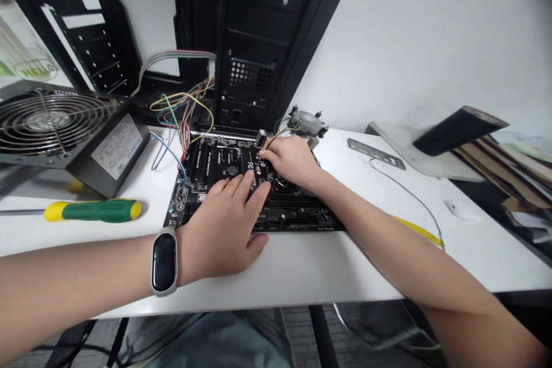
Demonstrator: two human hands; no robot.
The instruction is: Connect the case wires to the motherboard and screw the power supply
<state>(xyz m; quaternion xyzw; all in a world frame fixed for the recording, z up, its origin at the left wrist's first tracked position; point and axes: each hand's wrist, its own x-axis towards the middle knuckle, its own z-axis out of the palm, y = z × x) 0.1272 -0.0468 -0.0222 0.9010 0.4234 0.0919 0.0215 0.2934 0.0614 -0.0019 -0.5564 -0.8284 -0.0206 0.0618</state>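
My left hand (224, 224) lies open on the motherboard (207, 164), holding it still; my right hand (291, 161) curls by the cooler wires (276, 134), but I cannot tell if it grips.

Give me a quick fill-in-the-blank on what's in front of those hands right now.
The smart band is worn on the ____ wrist. The screwdriver lying on the desk has a green and ____ handle. The left hand and the right hand rest on the motherboard, whose colour is ____.

Missing words: left; yellow; black.
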